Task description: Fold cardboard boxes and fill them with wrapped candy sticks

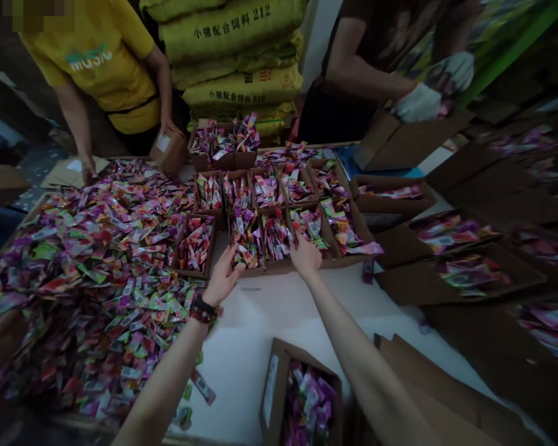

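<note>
My left hand [223, 274], with a dark beaded band on the wrist, is at the front left corner of a cardboard box [247, 271] filled with small wrapped packets. Its fingers lie along the side wall and its thumb is at the front. My right hand [307, 255] grips the wall at the front, between a box of red and pink packets [276, 235] and a box of greener packets [310, 226]; some of its fingertips are hidden. The two boxes between my hands stand side by side, upright on the white table [260, 310].
A large heap of packets [116, 248] covers the left side. More filled boxes [267, 186] stand behind, and others [474, 272] at right. Close to me is another filled box [307, 402]. Across the table, a person in yellow [116, 68] holds a box; a gloved hand [418, 102] works at another.
</note>
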Tool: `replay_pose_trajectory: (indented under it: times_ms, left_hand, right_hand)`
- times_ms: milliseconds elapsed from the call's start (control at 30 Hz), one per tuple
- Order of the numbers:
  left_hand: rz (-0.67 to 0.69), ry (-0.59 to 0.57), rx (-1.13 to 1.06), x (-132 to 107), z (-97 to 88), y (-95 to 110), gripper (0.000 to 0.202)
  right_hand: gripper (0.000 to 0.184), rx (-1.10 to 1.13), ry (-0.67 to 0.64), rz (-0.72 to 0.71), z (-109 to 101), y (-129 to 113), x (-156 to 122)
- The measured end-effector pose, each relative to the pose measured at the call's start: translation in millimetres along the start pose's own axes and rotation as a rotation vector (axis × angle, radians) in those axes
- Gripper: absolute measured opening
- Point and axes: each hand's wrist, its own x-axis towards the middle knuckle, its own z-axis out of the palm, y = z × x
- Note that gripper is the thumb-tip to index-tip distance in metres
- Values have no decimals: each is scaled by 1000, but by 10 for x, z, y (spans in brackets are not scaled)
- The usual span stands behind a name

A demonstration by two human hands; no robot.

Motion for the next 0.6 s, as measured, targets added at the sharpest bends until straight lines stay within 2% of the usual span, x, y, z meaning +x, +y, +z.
replay_pose_trajectory:
  times_ms: [33, 67, 133, 200, 267, 333, 433, 533, 600]
  left_hand:
    - [41, 45, 93, -58, -128, 10, 62]
    - [27, 91, 212, -125, -256, -18, 67]
    - [-87, 109, 496, -246, -473, -176, 73]
    - [-166, 17, 719, -316, -595, -399, 54]
    - [-117, -82, 801, -333, -611, -571, 26]
    - [-34, -116, 777, -327, -538, -623, 25]
    - [17, -82, 657, -339, -300, -524, 25]
    - [26, -33, 573, -355, -8, -417, 25]
    - [16, -19, 571, -314, 125, -403, 29]
  right_hand:
    - [52, 51, 54, -63, -12, 65, -67]
    - [53, 101, 121, -138, -18, 148, -181]
    - [52, 178, 254, -266, 0, 355, -511]
    - [49, 221, 319, -305, 74, 587, -896]
    - [47, 265, 310, -276, 191, 808, -1236]
    - [46, 311, 287, -215, 315, 984, -1485]
    - [46, 336, 262, -134, 413, 1140, -1742]
    - [52, 307, 271, -41, 371, 1214, -2036]
    - [60, 316, 287, 56, 322, 1259, -2317]
